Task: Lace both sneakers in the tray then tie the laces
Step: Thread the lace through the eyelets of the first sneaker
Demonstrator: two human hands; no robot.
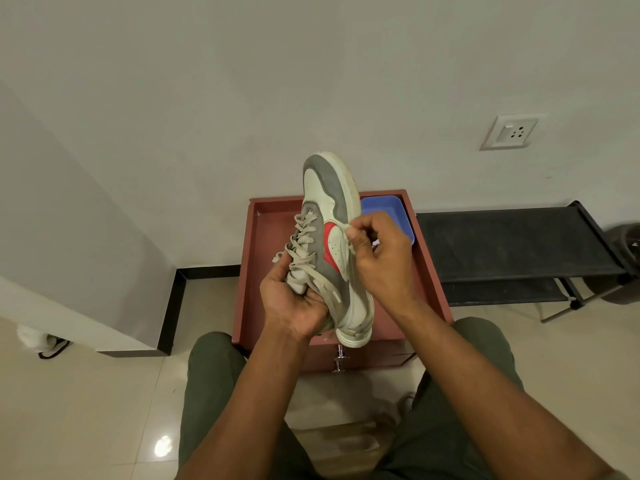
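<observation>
I am holding the sneaker (334, 233) up in the air above the reddish-brown tray (263, 244), toe pointing up toward the wall and heel down near my lap. My left hand (294, 303) is cupping the shoe from below at the tongue end, its grip curled around the collar and the loose lace ends there. My right hand (381, 251) is sitting against the shoe's outer side, its grip pinching one cream lace (348, 233) between thumb and forefinger, just beside the red mark on the side panel. The lacing (304, 244) is crossing the grey eyelet strip in several rows, with flat ends trailing down over my left palm. I am finding no readable brand name or writing on the shoe; the red shape carries no letters that I can make out. Behind the sneaker a blue tub (384, 206) is resting in the tray's far right corner. To the right of the tray a black rack (512, 244) is standing against the wall.
</observation>
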